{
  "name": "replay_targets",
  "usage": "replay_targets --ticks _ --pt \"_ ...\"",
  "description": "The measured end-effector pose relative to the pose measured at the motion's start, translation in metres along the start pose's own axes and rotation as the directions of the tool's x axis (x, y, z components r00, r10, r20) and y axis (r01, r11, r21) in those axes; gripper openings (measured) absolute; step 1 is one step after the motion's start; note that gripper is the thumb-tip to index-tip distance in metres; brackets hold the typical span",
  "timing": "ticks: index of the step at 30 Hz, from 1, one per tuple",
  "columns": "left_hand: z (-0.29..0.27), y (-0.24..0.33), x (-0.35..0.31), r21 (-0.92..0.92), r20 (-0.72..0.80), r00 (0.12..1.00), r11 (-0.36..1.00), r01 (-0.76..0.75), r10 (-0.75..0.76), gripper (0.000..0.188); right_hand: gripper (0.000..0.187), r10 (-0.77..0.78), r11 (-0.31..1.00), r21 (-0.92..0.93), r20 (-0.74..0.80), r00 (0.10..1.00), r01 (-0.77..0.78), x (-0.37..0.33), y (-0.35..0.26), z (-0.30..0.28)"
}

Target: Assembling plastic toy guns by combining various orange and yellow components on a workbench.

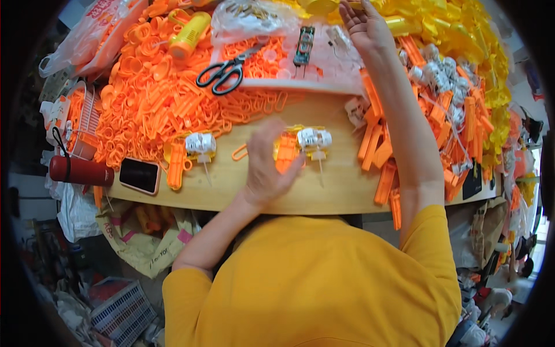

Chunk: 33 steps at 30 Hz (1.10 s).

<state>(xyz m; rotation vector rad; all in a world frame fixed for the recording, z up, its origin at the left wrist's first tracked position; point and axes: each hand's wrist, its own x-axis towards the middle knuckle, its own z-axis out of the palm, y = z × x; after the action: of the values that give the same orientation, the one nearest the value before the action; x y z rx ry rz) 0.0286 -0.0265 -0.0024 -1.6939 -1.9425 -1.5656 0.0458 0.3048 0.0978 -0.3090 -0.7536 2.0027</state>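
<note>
My left hand (267, 168), smeared by motion, is over the desk with its thumb apart from the fingers. Just beyond it lies an orange plastic part (286, 151) with a white motor-like unit (314, 137) and a thin pale strip hanging from it. A matching orange part (176, 165) with its own white unit (200, 143) lies further left. My right hand (366, 28) is stretched to the far edge, palm partly showing and fingers loosely apart, next to the heap of yellow plastic shells (448, 23). Its fingertips are cut by the top edge.
Orange plastic rings and clips (159, 98) are heaped at left, with black-handled scissors (222, 76) by a white tray (324, 87) holding a circuit board (304, 46). A phone (139, 176) and red flask (81, 171) sit front left. Orange bars (378, 150) and white units (442, 78) crowd the right.
</note>
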Motion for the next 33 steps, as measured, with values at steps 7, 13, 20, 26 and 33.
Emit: replay_targets --ticks 7,13,20,26,33 --pt "-0.013 -0.006 0.052 -0.818 0.074 0.831 0.444 0.367 -0.551 0.054 0.017 -0.047 0.871 -0.455 0.296 0.954 0.184 -0.235 0.064 0.021" --pt "-0.018 -0.002 0.036 -0.789 0.338 0.841 0.360 0.498 -0.423 0.052 0.030 -0.030 0.844 -0.461 0.468 0.883 0.273 -0.301 0.094 -0.014" --pt "-0.019 -0.013 0.025 -0.565 0.443 0.751 0.498 0.658 -0.489 0.049 0.039 0.033 0.728 -0.547 0.630 0.776 0.413 -0.311 0.092 -0.037" --pt "-0.017 -0.012 0.035 -0.496 0.339 0.806 0.636 0.592 -0.486 0.054 0.037 0.138 0.703 -0.653 0.512 0.848 0.281 -0.320 0.078 -0.047" --pt "-0.027 -0.022 0.038 -0.025 0.420 0.874 0.960 0.280 -0.244 0.058 0.026 -0.078 0.722 -0.678 0.121 0.990 0.140 -0.315 0.060 -0.089"
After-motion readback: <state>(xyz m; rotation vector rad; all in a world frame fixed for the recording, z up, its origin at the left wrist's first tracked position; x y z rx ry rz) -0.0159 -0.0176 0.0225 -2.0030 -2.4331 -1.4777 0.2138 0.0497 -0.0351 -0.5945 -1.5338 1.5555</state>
